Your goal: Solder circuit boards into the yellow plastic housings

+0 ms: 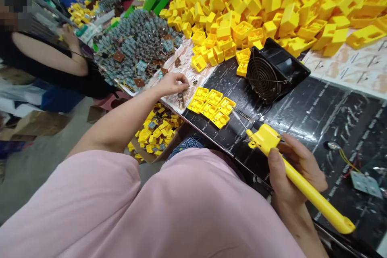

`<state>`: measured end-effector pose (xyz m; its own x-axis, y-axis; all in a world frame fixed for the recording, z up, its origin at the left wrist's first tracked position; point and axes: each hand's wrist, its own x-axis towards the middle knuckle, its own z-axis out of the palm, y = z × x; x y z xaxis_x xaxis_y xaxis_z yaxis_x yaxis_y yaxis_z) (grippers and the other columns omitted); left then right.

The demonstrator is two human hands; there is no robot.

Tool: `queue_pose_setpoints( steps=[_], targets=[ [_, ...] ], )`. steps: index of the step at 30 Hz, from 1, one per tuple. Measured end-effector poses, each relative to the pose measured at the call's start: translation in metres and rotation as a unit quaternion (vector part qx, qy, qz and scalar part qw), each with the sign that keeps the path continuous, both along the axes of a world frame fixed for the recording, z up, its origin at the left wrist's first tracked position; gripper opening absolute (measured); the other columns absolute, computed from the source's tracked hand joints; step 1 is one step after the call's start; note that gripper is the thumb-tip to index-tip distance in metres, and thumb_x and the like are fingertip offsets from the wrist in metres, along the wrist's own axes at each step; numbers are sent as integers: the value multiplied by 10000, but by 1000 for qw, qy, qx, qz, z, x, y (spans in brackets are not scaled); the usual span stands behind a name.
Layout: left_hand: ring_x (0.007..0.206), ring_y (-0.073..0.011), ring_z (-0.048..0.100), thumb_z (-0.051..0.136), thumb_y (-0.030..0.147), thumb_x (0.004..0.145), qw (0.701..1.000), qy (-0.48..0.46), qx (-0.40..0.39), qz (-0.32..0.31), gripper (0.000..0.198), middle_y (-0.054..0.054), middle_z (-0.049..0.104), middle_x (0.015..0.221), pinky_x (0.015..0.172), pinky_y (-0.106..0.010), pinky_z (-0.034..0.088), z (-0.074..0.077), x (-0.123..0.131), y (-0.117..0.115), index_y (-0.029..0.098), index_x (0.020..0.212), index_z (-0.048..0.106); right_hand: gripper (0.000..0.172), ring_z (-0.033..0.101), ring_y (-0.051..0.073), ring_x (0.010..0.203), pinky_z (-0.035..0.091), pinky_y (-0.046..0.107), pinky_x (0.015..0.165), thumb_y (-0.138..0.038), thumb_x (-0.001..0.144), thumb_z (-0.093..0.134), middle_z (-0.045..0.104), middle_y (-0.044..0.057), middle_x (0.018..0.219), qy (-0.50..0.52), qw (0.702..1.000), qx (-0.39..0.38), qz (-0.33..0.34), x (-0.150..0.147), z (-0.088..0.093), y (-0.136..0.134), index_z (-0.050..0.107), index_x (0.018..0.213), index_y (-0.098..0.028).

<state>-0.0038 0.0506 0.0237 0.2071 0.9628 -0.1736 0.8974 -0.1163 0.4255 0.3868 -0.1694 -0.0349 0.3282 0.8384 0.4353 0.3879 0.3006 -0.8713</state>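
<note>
My right hand point(294, 167) is wrapped round the yellow handle of a soldering iron point(314, 193). Its thin metal tip points left, close to the nearest of several small yellow plastic housings point(214, 107), set in two rows on the black tabletop. At the left end of those rows, my left hand point(171, 84) hovers low over a white printed sheet point(199, 62). Thumb and fingers are pinched together there; whatever they hold is too small to make out. Just below the fingertips sits a small dark round part point(180, 95).
Behind the housings stands a black fan point(269, 70), with a large heap of yellow housings point(242, 4) beyond. Small circuit boards point(136, 40) are piled at left. A wired board point(365, 183) lies at right. Below the edge is a box of yellow parts point(157, 133). Another person point(45, 56) sits left.
</note>
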Motion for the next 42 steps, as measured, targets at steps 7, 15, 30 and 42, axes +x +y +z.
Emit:
queue_pose_setpoints(
  steps=[7,15,30,42],
  targets=[
    [798,-198,676,671,458,803,990,-109,37,79,296,-39,761,804,855,-346,589,-4,-2,-24,211,935,764,419,759,186,723,578,280,614,-402,922,916,846,57,1012,13,1000,-13,-19,2,-8,-6,841,1276,-192],
    [899,-248,771,612,449,935,991,10,93,-98,325,-87,854,955,954,-398,607,17,-19,-15,224,955,846,332,634,179,640,444,284,510,-467,903,924,757,19,788,23,976,142,-164,-2,-13,19,914,1171,-270],
    [1007,-269,816,645,306,958,972,7,-16,-234,262,-68,883,1001,1180,-508,521,-10,21,4,197,1042,868,342,739,162,653,627,276,558,-371,934,941,850,4,941,-31,997,45,-60,-75,34,41,867,1258,-290],
    [917,-235,803,743,188,882,964,112,-127,-206,171,-28,829,895,845,-291,536,22,48,12,190,993,873,242,811,184,667,659,221,555,-142,919,918,826,19,829,-261,944,120,162,-101,50,83,724,1039,-222]
  ],
)
